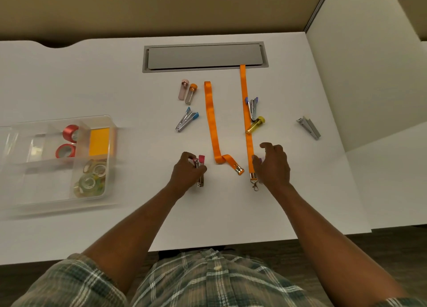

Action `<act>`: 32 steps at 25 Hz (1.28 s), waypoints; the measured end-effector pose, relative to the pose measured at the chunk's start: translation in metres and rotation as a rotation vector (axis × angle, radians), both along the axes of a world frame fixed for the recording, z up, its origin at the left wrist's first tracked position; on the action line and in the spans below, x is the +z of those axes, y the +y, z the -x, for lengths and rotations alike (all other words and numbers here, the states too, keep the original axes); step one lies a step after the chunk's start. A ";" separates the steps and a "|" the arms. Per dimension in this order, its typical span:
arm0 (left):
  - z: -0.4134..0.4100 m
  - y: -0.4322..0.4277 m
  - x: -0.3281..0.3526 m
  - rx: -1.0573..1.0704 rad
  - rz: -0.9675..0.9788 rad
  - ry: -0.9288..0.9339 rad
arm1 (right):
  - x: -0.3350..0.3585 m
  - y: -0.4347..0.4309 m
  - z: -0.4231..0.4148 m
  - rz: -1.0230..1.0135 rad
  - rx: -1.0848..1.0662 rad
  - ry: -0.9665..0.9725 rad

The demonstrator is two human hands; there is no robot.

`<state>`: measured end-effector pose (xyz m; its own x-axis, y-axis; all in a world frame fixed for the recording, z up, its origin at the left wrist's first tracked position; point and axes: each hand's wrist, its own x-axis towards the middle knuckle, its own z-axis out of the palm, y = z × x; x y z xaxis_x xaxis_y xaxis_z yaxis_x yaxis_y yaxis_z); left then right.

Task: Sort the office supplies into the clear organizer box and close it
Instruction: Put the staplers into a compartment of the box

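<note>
The clear organizer box stands at the left, blurred, with red tape rolls, an orange pad and clear tape rolls in its compartments. My left hand is shut on a pink mini stapler lying on the white desk. My right hand rests with curled fingers beside the right orange lanyard, and a bit of purple shows under its thumb. A second orange lanyard lies between my hands. Loose staplers lie around: blue, purple, grey.
Three small capped tubes lie on the desk: pink, orange-capped and yellow. A grey cable hatch is set into the back of the desk. A white partition rises on the right.
</note>
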<state>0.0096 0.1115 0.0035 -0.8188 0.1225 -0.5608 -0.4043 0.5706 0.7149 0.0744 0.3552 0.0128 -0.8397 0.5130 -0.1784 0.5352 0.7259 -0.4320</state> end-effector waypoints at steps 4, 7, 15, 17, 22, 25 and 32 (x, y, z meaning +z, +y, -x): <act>0.004 0.000 0.012 0.254 -0.232 -0.170 | -0.002 0.012 0.019 0.030 -0.001 0.026; 0.004 0.000 0.022 0.424 -0.441 -0.257 | -0.001 0.018 0.050 0.012 0.019 0.040; -0.005 -0.023 0.038 0.577 -0.658 -0.374 | 0.003 0.032 0.153 -0.107 0.079 0.014; -0.011 -0.031 0.038 0.589 -0.661 -0.375 | -0.003 0.033 0.166 -0.114 0.120 -0.056; -0.023 -0.055 0.036 0.633 -0.657 -0.353 | -0.016 0.035 0.181 -0.154 0.170 -0.098; -0.024 -0.067 0.037 0.655 -0.639 -0.336 | -0.013 0.032 0.181 -0.152 0.172 -0.032; -0.013 -0.093 0.061 0.687 -0.687 -0.328 | 0.029 -0.024 0.184 0.227 0.064 0.295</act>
<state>0.0224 0.0184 0.0643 -0.6519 0.0639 -0.7556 -0.7240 -0.3491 0.5950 -0.1099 0.3312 0.0418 -0.9009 0.4331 -0.0270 0.3203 0.6218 -0.7147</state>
